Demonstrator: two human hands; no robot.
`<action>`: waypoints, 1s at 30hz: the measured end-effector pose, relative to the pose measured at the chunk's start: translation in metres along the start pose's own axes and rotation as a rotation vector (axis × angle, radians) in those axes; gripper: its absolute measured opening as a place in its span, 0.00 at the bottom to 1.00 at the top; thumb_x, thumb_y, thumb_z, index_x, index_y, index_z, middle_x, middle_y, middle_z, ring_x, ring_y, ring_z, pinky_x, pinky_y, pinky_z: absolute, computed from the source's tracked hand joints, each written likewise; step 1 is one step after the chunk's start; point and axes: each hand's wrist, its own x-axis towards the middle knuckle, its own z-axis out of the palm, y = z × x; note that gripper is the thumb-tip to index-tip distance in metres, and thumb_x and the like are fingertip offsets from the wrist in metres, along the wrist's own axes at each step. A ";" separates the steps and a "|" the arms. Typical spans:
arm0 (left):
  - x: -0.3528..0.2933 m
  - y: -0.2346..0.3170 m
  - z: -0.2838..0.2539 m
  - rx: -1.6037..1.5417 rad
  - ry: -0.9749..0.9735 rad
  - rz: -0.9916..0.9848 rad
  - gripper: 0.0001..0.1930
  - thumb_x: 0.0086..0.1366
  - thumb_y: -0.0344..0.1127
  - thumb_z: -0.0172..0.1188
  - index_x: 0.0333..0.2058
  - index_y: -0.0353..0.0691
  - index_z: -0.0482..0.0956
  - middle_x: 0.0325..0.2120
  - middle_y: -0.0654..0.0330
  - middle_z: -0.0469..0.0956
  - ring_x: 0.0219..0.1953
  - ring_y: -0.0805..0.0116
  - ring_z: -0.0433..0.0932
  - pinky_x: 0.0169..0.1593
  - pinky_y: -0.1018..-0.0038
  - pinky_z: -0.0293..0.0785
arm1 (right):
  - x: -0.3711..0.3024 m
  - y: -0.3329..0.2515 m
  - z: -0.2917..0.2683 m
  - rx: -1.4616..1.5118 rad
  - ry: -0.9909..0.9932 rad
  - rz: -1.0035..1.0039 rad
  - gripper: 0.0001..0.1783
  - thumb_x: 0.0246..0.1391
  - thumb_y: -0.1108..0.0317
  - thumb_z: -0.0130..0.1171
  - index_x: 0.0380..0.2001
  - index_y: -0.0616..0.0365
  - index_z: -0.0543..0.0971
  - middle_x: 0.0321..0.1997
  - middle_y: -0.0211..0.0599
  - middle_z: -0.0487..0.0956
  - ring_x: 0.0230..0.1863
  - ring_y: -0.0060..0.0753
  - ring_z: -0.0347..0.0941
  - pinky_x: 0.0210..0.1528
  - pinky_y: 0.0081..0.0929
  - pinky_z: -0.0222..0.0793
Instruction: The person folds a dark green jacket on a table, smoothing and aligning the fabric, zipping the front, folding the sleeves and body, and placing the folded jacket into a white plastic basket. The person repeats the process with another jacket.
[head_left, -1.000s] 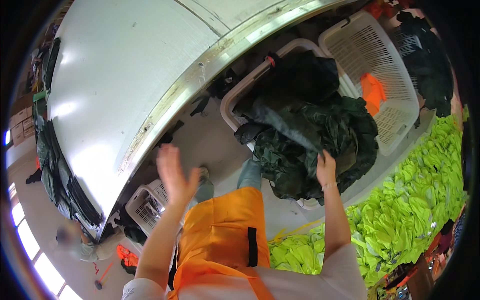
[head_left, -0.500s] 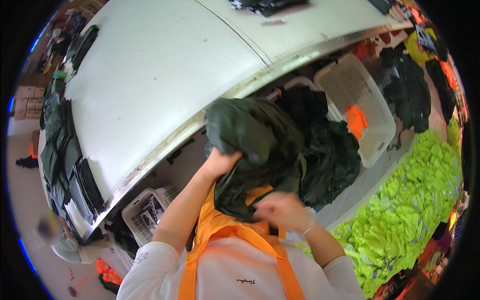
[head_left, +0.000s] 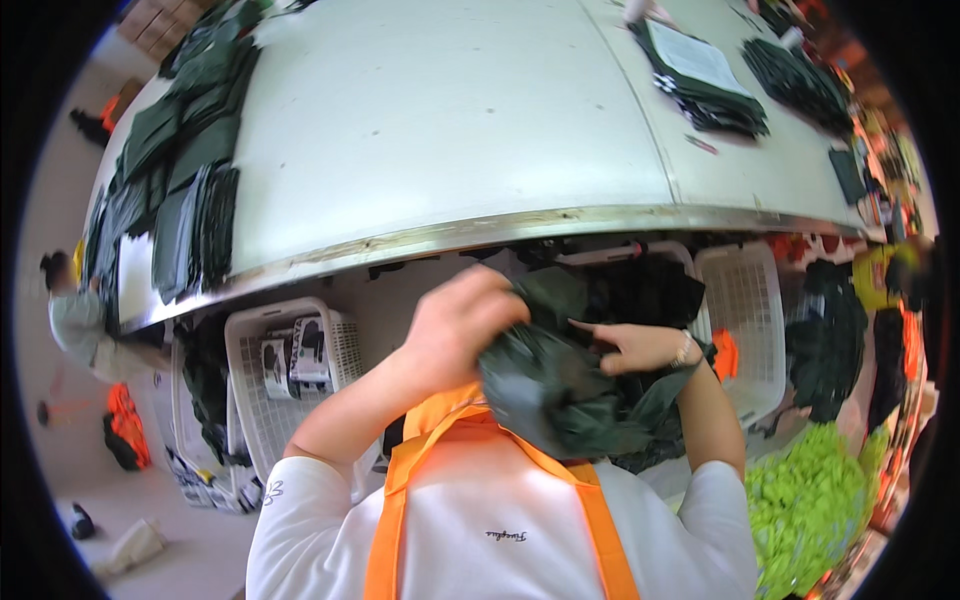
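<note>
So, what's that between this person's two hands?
In the head view, crumpled dark green cloth lies between the left hand and the right hand. The left hand is blurred, so its grip is unclear.

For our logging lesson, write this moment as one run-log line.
left hand: at crumpled dark-green shiny fabric; right hand: at same fabric; grips: unclear; beyond: large white table

At the centre, two hands: one left hand [head_left: 455, 325], one right hand [head_left: 645, 350]. One dark green fabric bundle [head_left: 540, 390] there. At least three white baskets [head_left: 745, 295] across the middle; one orange piece [head_left: 726, 355] right of centre. Upper right, two dark stacks [head_left: 715, 112] and one white sheet [head_left: 692, 58]. Lower right, one lime-yellow heap [head_left: 805, 505]. Lower centre, two orange straps [head_left: 605, 530].
</note>
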 end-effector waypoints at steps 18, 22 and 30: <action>-0.011 -0.072 0.003 -0.532 -0.116 -0.792 0.31 0.45 0.29 0.65 0.51 0.30 0.68 0.47 0.46 0.73 0.48 0.59 0.72 0.53 0.69 0.67 | 0.028 -0.206 0.056 -0.492 1.200 -0.864 0.21 0.54 0.72 0.51 0.53 0.60 0.72 0.50 0.42 0.75 0.53 0.39 0.69 0.58 0.34 0.63; 0.006 -0.080 -0.037 -0.601 0.350 -0.541 0.24 0.47 0.31 0.62 0.44 0.29 0.69 0.39 0.46 0.73 0.40 0.60 0.72 0.44 0.69 0.67 | 0.061 -0.178 0.106 -0.447 0.285 -0.824 0.15 0.50 0.71 0.60 0.42 0.61 0.78 0.39 0.45 0.79 0.42 0.42 0.76 0.47 0.31 0.70; -0.009 -0.003 -0.127 -0.200 0.237 0.413 0.15 0.51 0.36 0.57 0.31 0.28 0.72 0.24 0.48 0.73 0.23 0.61 0.72 0.28 0.67 0.67 | 0.124 -0.001 -0.031 -0.144 0.884 -0.301 0.56 0.46 0.55 0.68 0.68 0.56 0.42 0.70 0.49 0.52 0.68 0.39 0.51 0.65 0.35 0.51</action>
